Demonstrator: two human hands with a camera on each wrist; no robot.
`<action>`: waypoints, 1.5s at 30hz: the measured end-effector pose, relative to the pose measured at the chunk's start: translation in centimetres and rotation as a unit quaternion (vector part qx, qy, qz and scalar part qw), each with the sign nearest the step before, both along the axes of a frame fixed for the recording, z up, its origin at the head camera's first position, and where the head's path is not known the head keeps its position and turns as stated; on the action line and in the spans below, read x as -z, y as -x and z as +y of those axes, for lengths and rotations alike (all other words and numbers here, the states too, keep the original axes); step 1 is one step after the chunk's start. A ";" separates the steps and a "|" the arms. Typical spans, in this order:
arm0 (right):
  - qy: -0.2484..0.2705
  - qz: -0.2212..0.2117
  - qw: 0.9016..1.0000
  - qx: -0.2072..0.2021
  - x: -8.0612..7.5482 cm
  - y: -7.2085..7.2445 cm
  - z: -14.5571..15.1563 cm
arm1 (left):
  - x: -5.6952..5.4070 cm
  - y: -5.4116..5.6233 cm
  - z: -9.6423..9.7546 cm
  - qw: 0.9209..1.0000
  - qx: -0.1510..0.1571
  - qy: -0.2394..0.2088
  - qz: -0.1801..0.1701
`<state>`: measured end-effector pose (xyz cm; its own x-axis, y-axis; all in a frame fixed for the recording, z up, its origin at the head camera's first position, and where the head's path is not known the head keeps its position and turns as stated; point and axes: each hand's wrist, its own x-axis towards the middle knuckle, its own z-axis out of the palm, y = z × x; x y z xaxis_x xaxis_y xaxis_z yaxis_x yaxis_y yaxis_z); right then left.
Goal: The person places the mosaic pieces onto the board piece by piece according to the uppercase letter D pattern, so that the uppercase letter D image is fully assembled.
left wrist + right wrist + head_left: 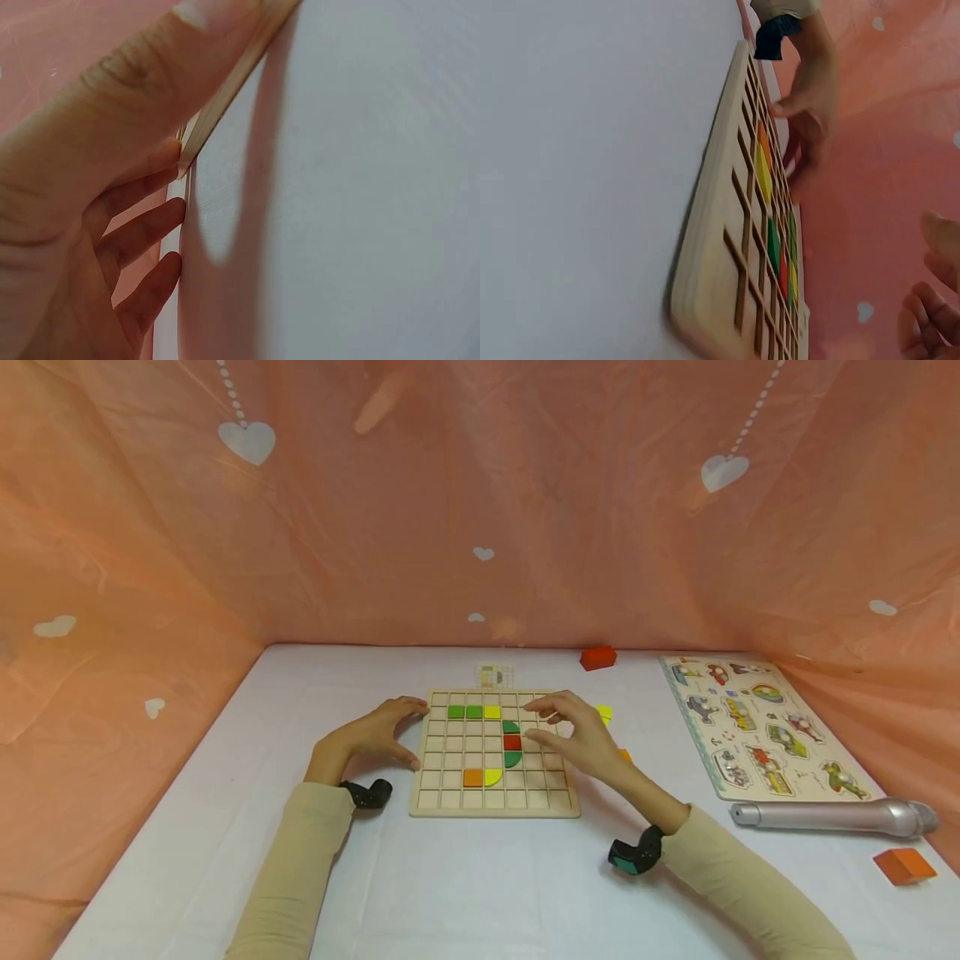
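Observation:
A wooden grid board (495,814) lies mid-table. My left hand (375,732) is at its left edge, thumb and fingers spread; in the left wrist view the thumb (127,82) lies along the board's side. Over the board's right part hovers my right hand (579,735), thumb and fingers apart, nothing between them. In the grid, two green squares (465,712) and a yellow square (492,712) form a row. A red square (512,742) sits between two green rounded pieces (512,760). Lower down, an orange square (473,777) adjoins a yellow rounded piece (492,777).
A small pattern card (495,675) lies behind the board. Yellow (604,714) and orange (625,754) pieces show partly past my right hand. A red block (597,658) stands farther back. To the right lie a picture puzzle (765,727), a silver microphone (832,816) and an orange block (903,866).

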<state>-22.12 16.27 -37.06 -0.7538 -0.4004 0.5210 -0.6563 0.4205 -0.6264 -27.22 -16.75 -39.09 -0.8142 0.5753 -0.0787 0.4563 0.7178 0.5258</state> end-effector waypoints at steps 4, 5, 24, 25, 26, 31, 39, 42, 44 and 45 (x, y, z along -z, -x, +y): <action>0.016 0.008 0.999 0.051 -1.4 -1.5 2.3 | -0.1 -0.1 0.0 1.000 -0.005 0.000 -0.007; 0.021 0.002 0.998 0.059 -1.6 -1.8 2.8 | -0.1 -0.2 0.0 1.000 -0.006 0.002 -0.008; -0.050 -0.113 0.966 0.227 2.5 -1.6 9.1 | -0.1 -0.1 0.1 1.000 -0.012 -0.010 -0.015; -0.060 -0.117 0.964 0.231 2.6 -1.6 9.2 | -0.1 -0.1 0.1 1.000 -0.010 -0.008 -0.014; -0.069 -0.118 0.962 0.235 2.8 -1.5 9.3 | -0.1 -0.2 0.1 1.000 -0.009 -0.007 -0.012; -0.088 -0.133 0.956 0.247 3.3 -1.5 9.7 | -0.2 -0.3 0.1 1.000 -0.010 -0.005 -0.009; -0.077 -0.152 0.959 0.227 3.6 -1.5 9.8 | 0.0 -0.1 0.0 1.000 -0.004 -0.006 -0.002; -0.065 -0.164 0.962 0.209 3.5 -1.3 9.7 | 0.0 -0.1 0.0 1.000 -0.005 -0.006 -0.002; -0.058 -0.166 0.965 0.196 3.3 -1.2 9.5 | 0.0 -0.1 0.0 1.000 -0.004 -0.006 -0.003; -0.050 -0.167 0.967 0.187 3.2 -1.1 9.3 | 0.0 -0.1 0.0 1.000 -0.004 -0.006 -0.004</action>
<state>-21.02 25.53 -40.25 -0.9750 -0.1027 0.1971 -0.2151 0.6588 -0.7209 -27.14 -16.74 -39.09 -0.8186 0.5690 -0.0783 0.4462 0.7158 0.5371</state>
